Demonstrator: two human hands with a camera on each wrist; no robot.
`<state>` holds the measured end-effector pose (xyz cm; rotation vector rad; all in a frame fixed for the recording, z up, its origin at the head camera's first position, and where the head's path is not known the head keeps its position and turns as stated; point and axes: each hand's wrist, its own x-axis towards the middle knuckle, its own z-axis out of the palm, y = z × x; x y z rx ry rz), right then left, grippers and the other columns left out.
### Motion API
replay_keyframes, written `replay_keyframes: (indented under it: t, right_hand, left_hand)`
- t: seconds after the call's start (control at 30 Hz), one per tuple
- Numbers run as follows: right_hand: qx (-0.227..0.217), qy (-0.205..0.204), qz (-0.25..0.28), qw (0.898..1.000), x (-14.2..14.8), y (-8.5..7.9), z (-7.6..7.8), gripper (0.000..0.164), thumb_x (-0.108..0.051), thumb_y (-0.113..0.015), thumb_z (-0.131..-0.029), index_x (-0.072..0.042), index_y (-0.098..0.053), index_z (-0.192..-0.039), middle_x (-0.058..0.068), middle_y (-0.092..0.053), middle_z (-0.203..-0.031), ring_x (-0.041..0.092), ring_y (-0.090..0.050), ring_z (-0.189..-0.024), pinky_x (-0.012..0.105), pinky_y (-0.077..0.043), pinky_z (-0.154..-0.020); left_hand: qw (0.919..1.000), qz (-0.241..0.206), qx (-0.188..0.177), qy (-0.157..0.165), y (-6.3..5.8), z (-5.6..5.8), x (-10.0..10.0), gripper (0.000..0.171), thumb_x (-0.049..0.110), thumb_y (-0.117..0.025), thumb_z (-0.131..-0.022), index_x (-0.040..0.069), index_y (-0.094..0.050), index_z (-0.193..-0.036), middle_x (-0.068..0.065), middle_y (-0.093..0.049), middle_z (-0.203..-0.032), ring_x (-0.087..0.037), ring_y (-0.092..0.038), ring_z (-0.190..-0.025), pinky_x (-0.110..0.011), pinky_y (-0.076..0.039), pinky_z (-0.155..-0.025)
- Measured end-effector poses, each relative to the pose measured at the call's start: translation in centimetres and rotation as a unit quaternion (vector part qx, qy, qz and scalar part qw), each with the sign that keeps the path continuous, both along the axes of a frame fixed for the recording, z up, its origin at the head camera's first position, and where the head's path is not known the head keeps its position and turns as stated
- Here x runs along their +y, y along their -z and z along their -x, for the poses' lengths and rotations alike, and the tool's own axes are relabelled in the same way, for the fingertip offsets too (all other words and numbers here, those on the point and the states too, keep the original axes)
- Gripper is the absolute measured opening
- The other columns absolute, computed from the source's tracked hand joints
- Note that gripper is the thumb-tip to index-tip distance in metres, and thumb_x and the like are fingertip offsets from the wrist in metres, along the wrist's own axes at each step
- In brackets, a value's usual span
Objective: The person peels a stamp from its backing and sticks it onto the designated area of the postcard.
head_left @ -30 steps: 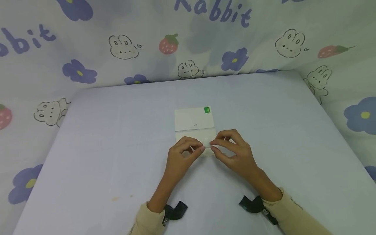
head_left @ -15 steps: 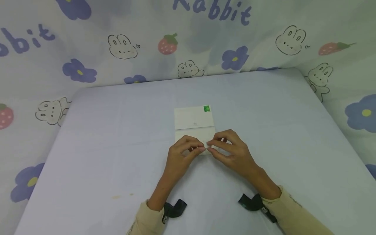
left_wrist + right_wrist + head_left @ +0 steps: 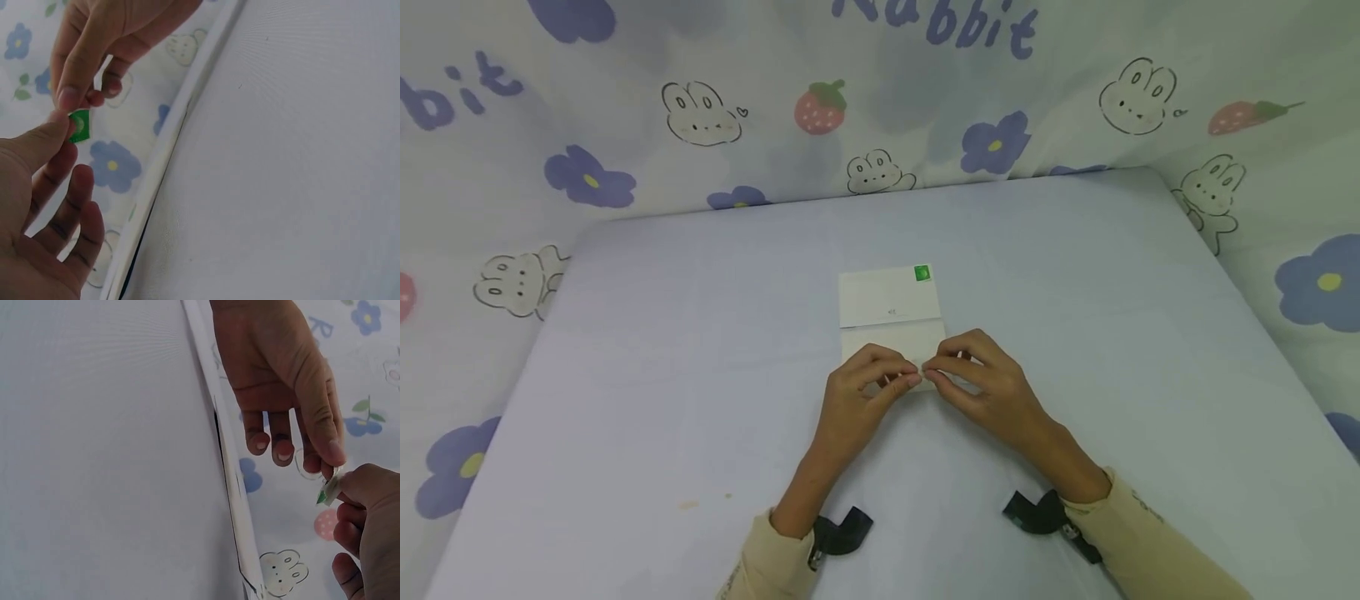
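Note:
Between the fingertips of both hands is a small green stamp (image 3: 79, 127) with a pale edge. My left hand (image 3: 859, 402) pinches it between thumb and index finger. From the other side my right hand (image 3: 996, 390) pinches it as well, the two sets of fingertips almost meeting. In the right wrist view only a green corner (image 3: 322, 497) and some whitish backing (image 3: 333, 483) show. Beneath and beyond the hands lies a white envelope (image 3: 868, 293) bearing a green stamp (image 3: 922, 272) at its upper right. A second white paper piece (image 3: 891, 337) lies just below it, partly hidden by the hands.
A pale cloth covers the table (image 3: 715, 317). Behind it hangs a curtain (image 3: 737, 50) printed with rabbits, flowers and strawberries. Black camera mounts (image 3: 842, 533) sit at both wrists, by the beige sleeves (image 3: 1150, 533). Small yellowish stains (image 3: 688, 505) mark the cloth at front left.
The fingertips have come closer together, the right hand moving left toward the left hand. The pale square seen between them earlier is now mostly hidden. The head view has shifted slightly.

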<state>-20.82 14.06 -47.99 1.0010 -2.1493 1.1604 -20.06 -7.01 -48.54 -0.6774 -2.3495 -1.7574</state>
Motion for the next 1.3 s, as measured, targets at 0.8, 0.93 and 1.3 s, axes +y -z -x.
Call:
replay_keyframes:
  t: [0.8,0.93,1.3]
  right_hand:
    - [0.012,0.062,0.057,0.996,0.3,0.0,0.4,0.020,0.011,-0.078,-0.077,-0.001,-0.076,-0.093,0.009,-0.066,-0.096,0.021,-0.063,-0.085,0.020,-0.051,-0.076]
    - [-0.006,0.079,0.066,0.995,0.7,-0.2,0.5,0.022,0.012,-0.079,-0.077,-0.001,-0.076,-0.094,0.008,-0.066,-0.097,0.022,-0.064,-0.086,0.019,-0.051,-0.080]
    - [-0.079,0.156,0.009,0.985,2.5,1.1,1.4,0.010,0.002,-0.078,-0.084,-0.002,-0.077,-0.092,0.006,-0.065,-0.096,0.019,-0.062,-0.087,0.024,-0.050,-0.074]
  left_hand:
    - [0.9980,0.031,0.030,-0.046,0.2,0.2,-0.2,0.009,0.017,-0.080,-0.087,0.013,-0.078,-0.094,0.007,-0.066,-0.096,-0.010,-0.061,-0.082,-0.029,-0.054,-0.068]
    - [0.9980,0.030,0.028,-0.048,0.2,0.2,-0.2,0.009,0.018,-0.080,-0.087,0.014,-0.078,-0.094,0.008,-0.066,-0.097,-0.009,-0.061,-0.081,-0.030,-0.054,-0.068]
    - [0.9978,0.026,0.008,-0.061,0.0,0.1,-0.3,0.008,0.020,-0.079,-0.088,0.015,-0.078,-0.095,0.011,-0.066,-0.098,-0.010,-0.061,-0.083,-0.031,-0.054,-0.069]
